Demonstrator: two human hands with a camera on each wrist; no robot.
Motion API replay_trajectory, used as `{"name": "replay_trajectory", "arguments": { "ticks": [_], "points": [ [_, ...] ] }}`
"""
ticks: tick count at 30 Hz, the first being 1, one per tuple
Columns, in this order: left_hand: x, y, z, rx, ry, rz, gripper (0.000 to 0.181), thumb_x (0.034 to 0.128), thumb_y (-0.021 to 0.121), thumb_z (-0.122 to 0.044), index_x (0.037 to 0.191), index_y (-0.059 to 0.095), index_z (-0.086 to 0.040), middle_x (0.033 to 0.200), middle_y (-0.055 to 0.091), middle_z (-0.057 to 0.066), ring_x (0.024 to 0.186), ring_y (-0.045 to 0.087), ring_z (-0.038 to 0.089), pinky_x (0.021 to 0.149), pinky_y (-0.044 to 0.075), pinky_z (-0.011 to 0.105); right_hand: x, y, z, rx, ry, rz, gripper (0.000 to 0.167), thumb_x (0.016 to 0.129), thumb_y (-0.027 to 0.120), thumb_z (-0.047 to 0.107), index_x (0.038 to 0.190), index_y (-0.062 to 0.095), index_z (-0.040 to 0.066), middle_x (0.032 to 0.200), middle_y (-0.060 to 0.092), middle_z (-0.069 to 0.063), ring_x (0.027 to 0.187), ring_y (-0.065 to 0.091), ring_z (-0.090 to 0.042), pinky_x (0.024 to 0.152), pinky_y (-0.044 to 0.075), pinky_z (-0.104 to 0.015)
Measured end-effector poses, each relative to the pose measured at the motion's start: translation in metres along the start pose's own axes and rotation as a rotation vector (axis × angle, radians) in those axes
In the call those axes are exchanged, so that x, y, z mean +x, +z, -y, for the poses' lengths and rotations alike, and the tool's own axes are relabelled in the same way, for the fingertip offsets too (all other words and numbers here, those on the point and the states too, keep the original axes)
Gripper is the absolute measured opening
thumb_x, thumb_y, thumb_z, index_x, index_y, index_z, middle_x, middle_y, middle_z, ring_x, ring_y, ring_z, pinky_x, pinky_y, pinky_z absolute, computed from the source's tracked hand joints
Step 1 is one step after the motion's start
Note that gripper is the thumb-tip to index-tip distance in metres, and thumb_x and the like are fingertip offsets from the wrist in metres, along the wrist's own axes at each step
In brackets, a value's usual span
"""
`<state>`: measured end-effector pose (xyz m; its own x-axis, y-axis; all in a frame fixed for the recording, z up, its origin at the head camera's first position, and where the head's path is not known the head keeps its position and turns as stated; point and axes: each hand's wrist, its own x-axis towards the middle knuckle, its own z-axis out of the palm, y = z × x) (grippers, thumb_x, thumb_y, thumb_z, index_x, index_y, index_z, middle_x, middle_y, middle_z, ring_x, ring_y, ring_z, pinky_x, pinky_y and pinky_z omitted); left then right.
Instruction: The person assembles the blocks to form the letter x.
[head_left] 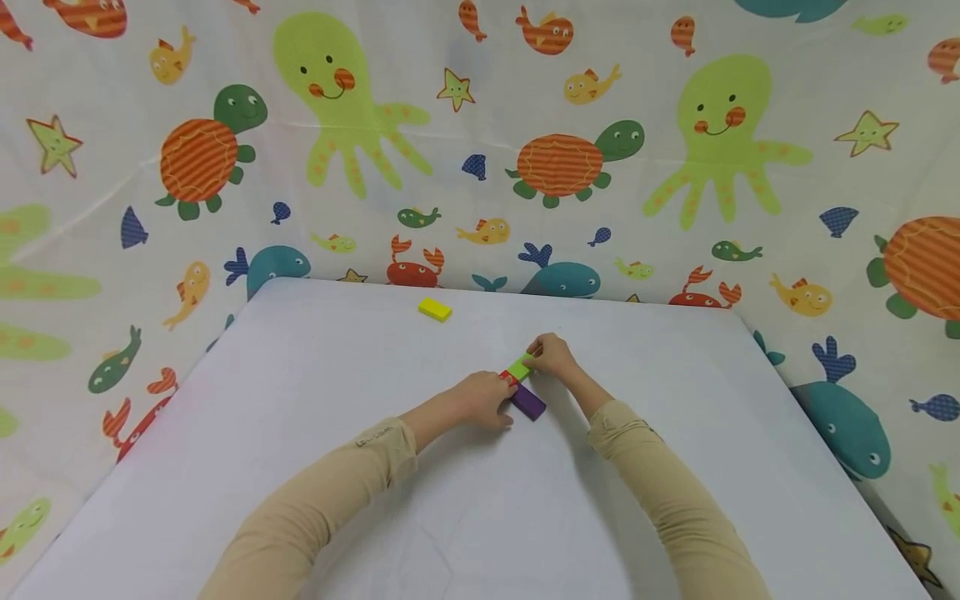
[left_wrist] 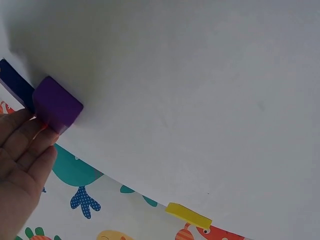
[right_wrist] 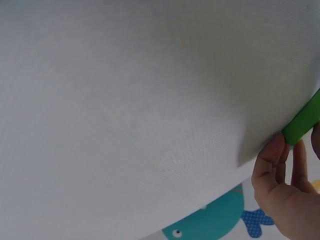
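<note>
My left hand (head_left: pixel 483 400) has its fingertips on a small red block (head_left: pixel 507 377), with the thumb spread apart below. Against the red block lies a dark purple block (head_left: pixel 529 402). Between the fingers and thumb of my right hand (head_left: pixel 555 357) is a lime-green block (head_left: pixel 519 367), its near end against the red one. The left wrist view shows the straight fingers of the left hand (left_wrist: pixel 22 160) touching a purple block (left_wrist: pixel 57 104), beside a dark blue surface (left_wrist: pixel 16 82). In the right wrist view the green block (right_wrist: pixel 302 120) is pinched by the right hand (right_wrist: pixel 285 195).
A yellow block (head_left: pixel 435 309) lies apart near the back edge of the white table (head_left: pixel 345 358). Behind and at both sides hangs a white cloth (head_left: pixel 465 125) printed with sea animals. Both sleeved forearms reach in from the front.
</note>
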<state>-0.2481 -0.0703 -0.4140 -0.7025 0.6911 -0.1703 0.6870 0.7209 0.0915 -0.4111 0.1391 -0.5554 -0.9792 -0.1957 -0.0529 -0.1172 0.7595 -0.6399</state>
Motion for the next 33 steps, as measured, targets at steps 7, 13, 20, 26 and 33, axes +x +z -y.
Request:
{"name": "replay_trajectory", "arguments": {
  "ticks": [7, 13, 20, 26, 33],
  "points": [
    [-0.002, -0.002, -0.002, 0.002, -0.005, 0.022, 0.056, 0.0850, 0.066, -0.040, 0.127, 0.059, -0.004, 0.097, 0.068, 0.006, 0.073, 0.046, 0.012, 0.073, 0.044, 0.025, 0.005, 0.002, -0.005, 0.043, -0.013, 0.019, 0.040, 0.068, 0.083, 0.039, 0.090, 0.067, 0.010, 0.085, 0.063, -0.007, 0.073, 0.056, -0.016, 0.058, 0.049, -0.024],
    [-0.002, -0.005, -0.003, 0.010, -0.005, 0.029, 0.057, 0.0855, 0.065, -0.041, 0.128, 0.058, -0.004, 0.098, 0.068, 0.007, 0.075, 0.048, 0.012, 0.078, 0.047, 0.028, -0.009, -0.007, 0.013, 0.047, 0.047, 0.021, 0.046, 0.074, 0.080, 0.029, 0.109, 0.061, 0.006, 0.101, 0.063, -0.017, 0.085, 0.060, -0.027, 0.068, 0.053, -0.034],
    [0.001, -0.005, -0.003, -0.018, -0.026, 0.064, 0.058, 0.0860, 0.064, -0.044, 0.129, 0.057, -0.005, 0.104, 0.068, 0.008, 0.080, 0.050, 0.013, 0.079, 0.046, 0.028, -0.015, -0.003, 0.000, 0.039, -0.007, -0.027, 0.047, 0.074, 0.078, 0.037, 0.109, 0.059, 0.010, 0.094, 0.064, -0.011, 0.078, 0.059, -0.020, 0.063, 0.050, -0.029],
    [0.001, -0.005, 0.001, -0.060, -0.021, 0.034, 0.055, 0.0853, 0.064, -0.045, 0.124, 0.061, -0.005, 0.102, 0.069, 0.006, 0.076, 0.046, 0.012, 0.073, 0.041, 0.025, -0.010, 0.000, -0.004, 0.001, 0.030, -0.016, 0.044, 0.076, 0.076, 0.020, 0.114, 0.058, 0.007, 0.098, 0.065, -0.013, 0.082, 0.061, -0.021, 0.065, 0.052, -0.029],
    [0.001, -0.010, 0.006, -0.135, 0.009, 0.022, 0.054, 0.0851, 0.066, -0.041, 0.125, 0.061, -0.005, 0.091, 0.068, 0.006, 0.072, 0.043, 0.011, 0.065, 0.035, 0.024, -0.059, -0.036, 0.058, 0.072, 0.043, 0.032, 0.043, 0.077, 0.075, 0.017, 0.114, 0.058, 0.003, 0.101, 0.064, -0.018, 0.088, 0.061, -0.026, 0.074, 0.053, -0.033]
  ]
}}
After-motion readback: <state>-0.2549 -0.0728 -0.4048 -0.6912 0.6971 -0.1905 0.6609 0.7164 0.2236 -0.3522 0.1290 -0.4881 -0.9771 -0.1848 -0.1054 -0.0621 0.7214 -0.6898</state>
